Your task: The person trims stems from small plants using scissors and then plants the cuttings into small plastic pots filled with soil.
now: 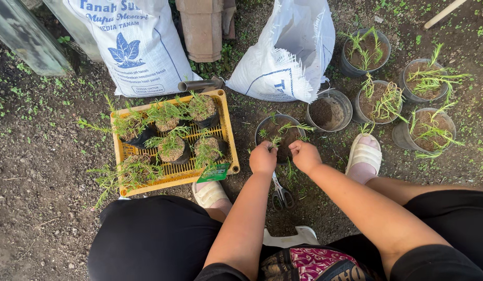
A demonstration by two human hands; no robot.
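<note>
My left hand (263, 157) and my right hand (304, 155) rest side by side on the near rim of a grey pot (262, 125) filled with dark soil. A thin green seedling (288, 128) stands in that pot just beyond my fingers. Both hands are curled, with fingertips pressed down into the soil at the seedling's base; what they grip is hidden. A pair of scissors (281, 193) lies on the ground below my hands, between my knees.
A yellow crate (220, 106) with several seedlings in black bags sits at left. Two white soil sacks (137, 47) (288, 52) stand behind. A soil-filled pot (331, 110) and several planted pots (427, 131) stand at right. My sandalled feet (364, 156) flank the pot.
</note>
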